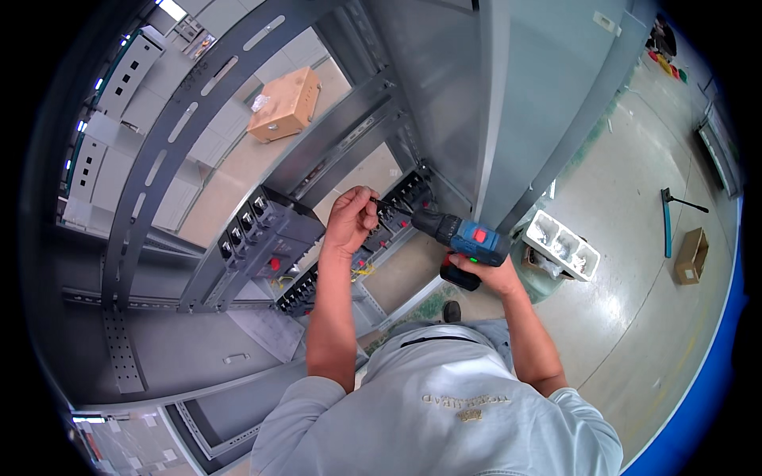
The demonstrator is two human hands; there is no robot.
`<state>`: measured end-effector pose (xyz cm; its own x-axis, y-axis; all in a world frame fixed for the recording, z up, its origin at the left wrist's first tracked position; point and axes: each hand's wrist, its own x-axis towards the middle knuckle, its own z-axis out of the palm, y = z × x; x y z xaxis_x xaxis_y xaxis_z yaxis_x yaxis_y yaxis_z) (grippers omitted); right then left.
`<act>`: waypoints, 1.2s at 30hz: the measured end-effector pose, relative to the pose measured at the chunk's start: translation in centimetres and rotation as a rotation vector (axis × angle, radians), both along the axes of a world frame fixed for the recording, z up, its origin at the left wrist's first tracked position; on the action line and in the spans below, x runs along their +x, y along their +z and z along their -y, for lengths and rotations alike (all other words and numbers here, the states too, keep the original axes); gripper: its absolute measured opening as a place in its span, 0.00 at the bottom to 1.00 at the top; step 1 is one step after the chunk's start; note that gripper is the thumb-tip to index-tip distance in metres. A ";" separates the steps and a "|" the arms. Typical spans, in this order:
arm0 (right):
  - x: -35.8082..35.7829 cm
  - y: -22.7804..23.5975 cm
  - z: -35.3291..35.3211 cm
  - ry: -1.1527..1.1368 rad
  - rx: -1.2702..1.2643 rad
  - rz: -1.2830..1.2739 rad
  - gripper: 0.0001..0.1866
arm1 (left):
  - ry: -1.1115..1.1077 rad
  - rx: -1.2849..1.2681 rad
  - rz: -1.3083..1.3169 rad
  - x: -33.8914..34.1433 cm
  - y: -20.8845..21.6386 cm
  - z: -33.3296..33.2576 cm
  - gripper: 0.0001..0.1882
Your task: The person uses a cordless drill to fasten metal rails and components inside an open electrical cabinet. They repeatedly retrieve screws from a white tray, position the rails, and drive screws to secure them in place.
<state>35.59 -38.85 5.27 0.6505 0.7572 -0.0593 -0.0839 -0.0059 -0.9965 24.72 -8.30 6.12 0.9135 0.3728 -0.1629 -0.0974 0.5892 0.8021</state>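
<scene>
My right hand (pixel 490 274) grips the handle of a blue and black cordless drill (pixel 464 236), which points left. A long thin dark bit (pixel 394 209) runs from its chuck to the fingertips of my left hand (pixel 354 218). Those fingers are pinched at the bit's tip; whether a screw sits between them is too small to tell. Both hands are above the frame of a grey metal cabinet. Below and left of my left hand is a black circuit breaker (pixel 274 238) with a red button. A row of black breakers (pixel 405 198) lies behind the bit, with yellow wires (pixel 363 270) nearby.
Slotted grey uprights (pixel 156 144) rise at the left, and a tall cabinet panel (pixel 548 95) stands right of centre. A white divided tray (pixel 560 245) holds small parts beside the drill. A cardboard box (pixel 287 105) lies beyond the frame; another carton (pixel 693 256) sits far right.
</scene>
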 end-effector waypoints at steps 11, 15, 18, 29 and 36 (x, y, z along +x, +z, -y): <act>-2.3 0.6 -7.9 -0.160 0.222 0.477 0.30 | 0.367 -0.287 0.170 4.0 1.9 0.0 0.15; -2.1 1.5 -8.8 -0.158 0.207 0.533 0.32 | 0.339 -0.270 0.225 4.6 2.0 -0.2 0.14; -2.0 1.1 -9.2 -0.167 0.197 0.565 0.34 | 0.362 -0.294 0.240 5.0 2.0 -0.2 0.14; -2.5 1.9 -9.5 -0.170 0.168 0.562 0.31 | 0.331 -0.314 0.258 5.1 2.2 -0.4 0.13; -2.6 2.3 -9.8 -0.203 0.223 0.582 0.25 | 0.357 -0.291 0.176 4.8 2.0 -0.5 0.16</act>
<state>33.03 -29.00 7.55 0.6600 0.5697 0.4898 0.4919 0.1651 -0.8548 29.52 -7.84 8.12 0.7599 0.6296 -0.1616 -0.4535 0.6916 0.5622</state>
